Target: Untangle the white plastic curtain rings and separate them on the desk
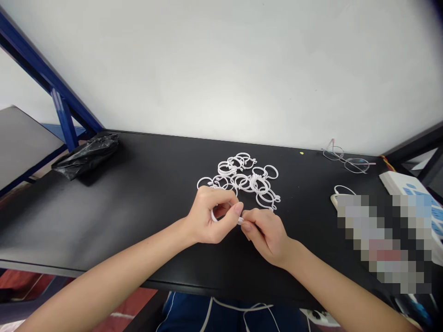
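Note:
My left hand [209, 216] holds a white plastic ring [213, 215] in its fingers, with much of the ring hidden behind them. My right hand [266, 235] pinches a small white plastic piece [240, 221] between thumb and forefinger, right by the left fingertips. I cannot tell whether this piece belongs to the held ring. Just beyond both hands lies a tangled pile of white plastic split rings [240, 177] on a black table [145, 207], and the left hand's knuckles nearly reach its front edge.
A crumpled black plastic bag [86, 157] lies at the table's far left, and a pair of wire-rimmed glasses [346, 159] at the far right. Nearer on the right are a white box [404, 189] and a pixelated patch [384, 242]. A white wall rises behind the table.

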The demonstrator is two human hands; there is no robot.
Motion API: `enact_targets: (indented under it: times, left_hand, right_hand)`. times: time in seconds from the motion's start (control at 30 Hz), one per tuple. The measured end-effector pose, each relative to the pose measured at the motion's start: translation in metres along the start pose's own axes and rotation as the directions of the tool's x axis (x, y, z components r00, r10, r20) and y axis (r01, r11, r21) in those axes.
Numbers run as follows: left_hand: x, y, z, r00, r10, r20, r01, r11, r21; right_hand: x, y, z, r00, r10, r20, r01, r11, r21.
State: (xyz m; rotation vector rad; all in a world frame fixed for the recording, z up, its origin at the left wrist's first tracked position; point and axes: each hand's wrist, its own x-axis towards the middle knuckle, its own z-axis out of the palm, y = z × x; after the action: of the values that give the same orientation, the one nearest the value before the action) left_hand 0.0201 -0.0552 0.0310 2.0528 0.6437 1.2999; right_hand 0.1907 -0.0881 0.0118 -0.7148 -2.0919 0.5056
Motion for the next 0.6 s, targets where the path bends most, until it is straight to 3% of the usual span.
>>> enact_targets:
  times: [0.6]
  left_hand:
    - [0.0004,0.0006,0.0004,1.0,-0.005,0.005,0.004,1.0,0.007]
  right_hand:
    - [0.0008,-0.0017,0.0013,1.0,0.012,-0.002,-0.012,1.0,0.013]
